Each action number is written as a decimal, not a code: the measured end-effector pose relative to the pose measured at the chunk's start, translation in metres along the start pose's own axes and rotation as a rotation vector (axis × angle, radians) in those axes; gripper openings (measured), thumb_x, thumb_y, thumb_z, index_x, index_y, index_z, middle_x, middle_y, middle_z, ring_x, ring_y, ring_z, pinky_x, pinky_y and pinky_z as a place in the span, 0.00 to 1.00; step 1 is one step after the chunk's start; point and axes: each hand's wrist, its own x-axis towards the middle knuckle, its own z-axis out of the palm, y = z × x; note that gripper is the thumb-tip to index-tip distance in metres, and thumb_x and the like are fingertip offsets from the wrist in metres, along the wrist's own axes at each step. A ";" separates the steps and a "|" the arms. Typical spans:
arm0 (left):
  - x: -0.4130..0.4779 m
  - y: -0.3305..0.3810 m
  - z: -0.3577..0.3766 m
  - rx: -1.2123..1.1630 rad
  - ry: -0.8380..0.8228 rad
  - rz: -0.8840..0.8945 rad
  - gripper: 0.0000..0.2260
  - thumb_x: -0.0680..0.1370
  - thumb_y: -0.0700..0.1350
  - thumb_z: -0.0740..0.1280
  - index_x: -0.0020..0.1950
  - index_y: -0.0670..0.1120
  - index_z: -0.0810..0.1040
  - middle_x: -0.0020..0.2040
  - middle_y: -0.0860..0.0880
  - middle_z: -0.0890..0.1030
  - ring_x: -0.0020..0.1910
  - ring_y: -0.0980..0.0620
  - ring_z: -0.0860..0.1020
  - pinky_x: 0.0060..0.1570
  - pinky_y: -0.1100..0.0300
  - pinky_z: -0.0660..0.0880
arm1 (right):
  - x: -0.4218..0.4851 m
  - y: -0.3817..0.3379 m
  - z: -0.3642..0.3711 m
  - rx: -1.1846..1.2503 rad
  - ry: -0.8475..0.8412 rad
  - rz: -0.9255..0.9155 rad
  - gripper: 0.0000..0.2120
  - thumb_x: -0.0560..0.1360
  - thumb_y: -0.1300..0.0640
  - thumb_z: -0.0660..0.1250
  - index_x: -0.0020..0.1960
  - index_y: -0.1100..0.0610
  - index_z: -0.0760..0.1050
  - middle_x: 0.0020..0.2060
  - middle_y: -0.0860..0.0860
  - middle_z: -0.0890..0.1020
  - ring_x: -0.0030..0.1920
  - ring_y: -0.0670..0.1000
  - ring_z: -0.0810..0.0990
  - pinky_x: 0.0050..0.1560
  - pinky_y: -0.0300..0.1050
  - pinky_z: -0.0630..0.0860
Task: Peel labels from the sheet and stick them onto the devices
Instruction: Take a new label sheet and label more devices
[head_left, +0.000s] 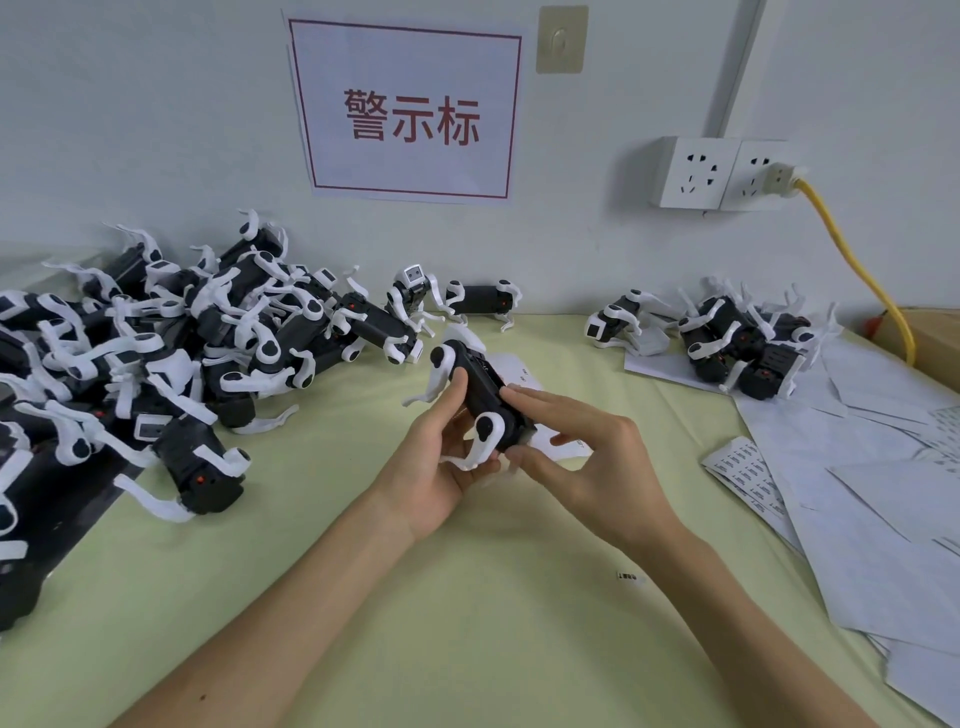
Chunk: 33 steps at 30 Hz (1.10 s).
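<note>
**Two hands on one device**

Your left hand (441, 460) holds one black and white device (485, 387) just above the green worktop (467, 623). Its fingers (452, 395) curl round the body. Your right hand (587, 457) keeps its fingers (535, 397) straight, pressing on the black top. A label sheet (519, 370) lies under the device. A big pile (156, 364) of devices sits on your left and a small group (737, 343) on your right.

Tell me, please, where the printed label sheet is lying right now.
In the head view, the label sheet lies on the right of the table, just right of the right hand, at the edge of the loose white papers.
</note>
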 end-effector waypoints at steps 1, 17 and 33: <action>0.000 0.000 0.000 -0.009 -0.005 0.011 0.17 0.76 0.62 0.67 0.48 0.51 0.88 0.47 0.50 0.84 0.43 0.51 0.83 0.32 0.62 0.76 | 0.000 0.001 0.000 0.005 0.009 0.010 0.22 0.75 0.61 0.76 0.67 0.47 0.80 0.64 0.38 0.81 0.66 0.35 0.76 0.53 0.31 0.74; 0.004 0.005 -0.005 0.032 -0.139 0.115 0.21 0.79 0.62 0.59 0.45 0.51 0.86 0.51 0.44 0.80 0.44 0.49 0.79 0.44 0.57 0.74 | 0.004 0.008 -0.007 0.090 -0.013 0.321 0.24 0.78 0.41 0.67 0.72 0.41 0.70 0.61 0.37 0.80 0.61 0.39 0.78 0.58 0.38 0.74; 0.006 0.009 -0.013 -0.076 0.025 0.007 0.15 0.74 0.53 0.71 0.36 0.44 0.74 0.39 0.43 0.73 0.38 0.42 0.73 0.34 0.55 0.69 | 0.003 0.031 -0.007 -0.269 -0.029 0.568 0.21 0.71 0.59 0.71 0.63 0.46 0.75 0.54 0.45 0.81 0.51 0.40 0.78 0.55 0.37 0.73</action>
